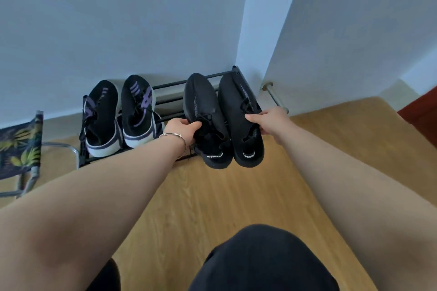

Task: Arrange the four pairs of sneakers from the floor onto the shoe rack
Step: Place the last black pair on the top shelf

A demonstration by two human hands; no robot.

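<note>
On the shoe rack (170,94), right of the purple-laced pair (118,113), left hand (182,130) and right hand (267,120) fingers each pinch a black sneaker (201,101).

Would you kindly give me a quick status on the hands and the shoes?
Left hand gripping left black sneaker, right hand on right black sneaker. Both over shoe rack. Purple-striped pair already racked. Nothing blocking.

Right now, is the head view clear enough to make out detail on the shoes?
Head view: soft even daylight, no glare; wide-angle bending stretches the forearms at the edges. The black shoes show little detail, though their heel lettering reads. The purple-striped shoes on the rack look clear.
</note>
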